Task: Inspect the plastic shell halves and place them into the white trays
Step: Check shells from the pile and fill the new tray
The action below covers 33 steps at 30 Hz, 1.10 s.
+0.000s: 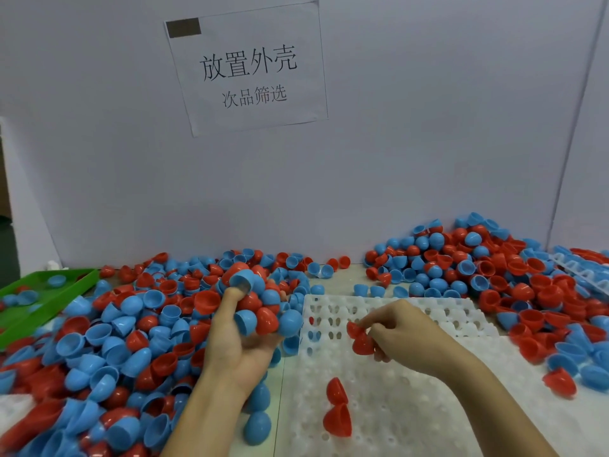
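My left hand point(237, 344) is raised palm up over the left pile and cradles a heap of red and blue shell halves point(260, 305), thumb pressed into them. My right hand point(395, 328) hovers over the white tray point(412, 407) and pinches red shell halves point(361, 339) between its fingertips. Two more red halves point(337, 410) lie on the tray nearer to me. Most of the tray's round pockets show no shells.
Loose red and blue halves cover the table in a big pile on the left point(115, 341) and another at the right point(494, 268). A green tray point(19, 328) holding a few blue halves sits at far left. A paper sign point(247, 67) hangs on the grey partition behind.
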Tool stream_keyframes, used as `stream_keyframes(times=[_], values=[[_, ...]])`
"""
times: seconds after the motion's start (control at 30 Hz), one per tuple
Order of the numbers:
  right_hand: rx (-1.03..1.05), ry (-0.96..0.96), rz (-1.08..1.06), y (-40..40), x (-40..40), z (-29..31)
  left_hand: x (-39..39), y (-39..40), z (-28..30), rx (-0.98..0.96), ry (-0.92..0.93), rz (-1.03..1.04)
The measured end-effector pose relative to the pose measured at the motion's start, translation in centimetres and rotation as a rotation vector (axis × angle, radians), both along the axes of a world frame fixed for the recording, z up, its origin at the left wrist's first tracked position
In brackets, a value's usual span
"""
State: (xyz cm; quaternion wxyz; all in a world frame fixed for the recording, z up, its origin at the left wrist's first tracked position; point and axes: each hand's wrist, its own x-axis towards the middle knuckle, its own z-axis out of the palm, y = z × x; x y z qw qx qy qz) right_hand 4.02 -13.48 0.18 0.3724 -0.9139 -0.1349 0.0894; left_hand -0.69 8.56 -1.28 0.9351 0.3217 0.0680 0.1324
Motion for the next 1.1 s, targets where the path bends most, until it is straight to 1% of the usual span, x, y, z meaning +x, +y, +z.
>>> stream_keyframes(times=[0.1,0.2,0.4,0.57,0.67,0.77,0.97,1.1], values=[[-0.002,0.007,0.021,-0.4,0.1,-0.1,0.2,-0.1,0.0,-0.001,0.016,-0.013],[-0.015,-0.05,0.025,-0.1,0.1,-0.5,0.2,-0.1,-0.1,-0.004,0.021,-0.02],[-0.142,-0.166,-0.002,1.9,-0.4,-1.2,0.3,-0.1,-0.1,-0.009,0.014,-0.033],[-0.222,-0.085,0.051,1.5,-0.4,-0.5,0.5,-0.2,-0.4,0.006,0.007,-0.061],[-0.271,-0.091,0.076,1.2,-0.5,-0.4,0.6,0.0,-0.4,-0.013,0.006,-0.057],[-0.276,-0.124,0.063,1.0,-0.4,-0.4,0.5,0.1,-0.3,-0.032,0.018,-0.042],[-0.244,-0.243,0.029,1.3,-0.3,-1.0,0.5,0.0,-0.3,-0.014,-0.015,-0.056],[-0.212,-0.189,0.035,2.0,-0.1,-1.6,0.6,0.0,-0.3,0.004,-0.025,-0.051]])
